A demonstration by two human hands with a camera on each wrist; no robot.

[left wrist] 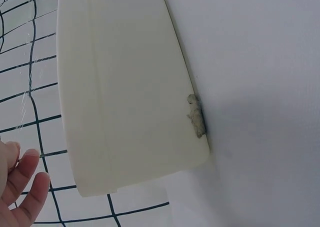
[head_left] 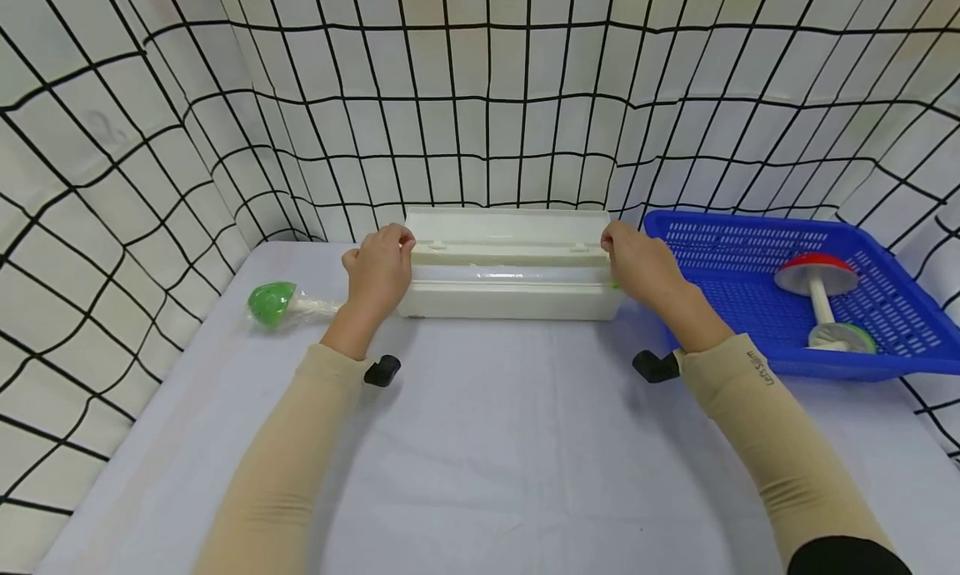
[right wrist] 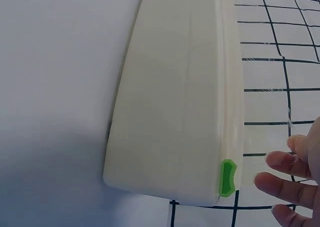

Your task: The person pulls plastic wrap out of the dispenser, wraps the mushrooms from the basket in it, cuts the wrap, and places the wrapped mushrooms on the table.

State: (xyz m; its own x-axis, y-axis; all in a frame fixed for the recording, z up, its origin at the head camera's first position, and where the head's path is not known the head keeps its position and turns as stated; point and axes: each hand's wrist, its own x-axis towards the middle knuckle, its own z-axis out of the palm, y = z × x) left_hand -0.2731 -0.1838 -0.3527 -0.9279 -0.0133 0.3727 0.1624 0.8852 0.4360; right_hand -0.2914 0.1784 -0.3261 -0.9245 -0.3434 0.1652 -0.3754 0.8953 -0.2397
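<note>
"Pinching something, are those fingers (left wrist: 30,160)?"

"Yes: the left hand (head_left: 379,265) and right hand (head_left: 639,262) each pinch clear plastic wrap (left wrist: 22,108) between thumb and fingers, near opposite ends of the white box (head_left: 510,302)."

"Where's the box?"

"On the table (head_left: 510,442), lid (head_left: 510,223) raised at the back, with the roll of wrap (head_left: 502,273) showing inside."

"And beside it?"

"A blue basket (head_left: 731,254) to the right, a green-topped wrapped piece (head_left: 272,303) to the left."
</note>
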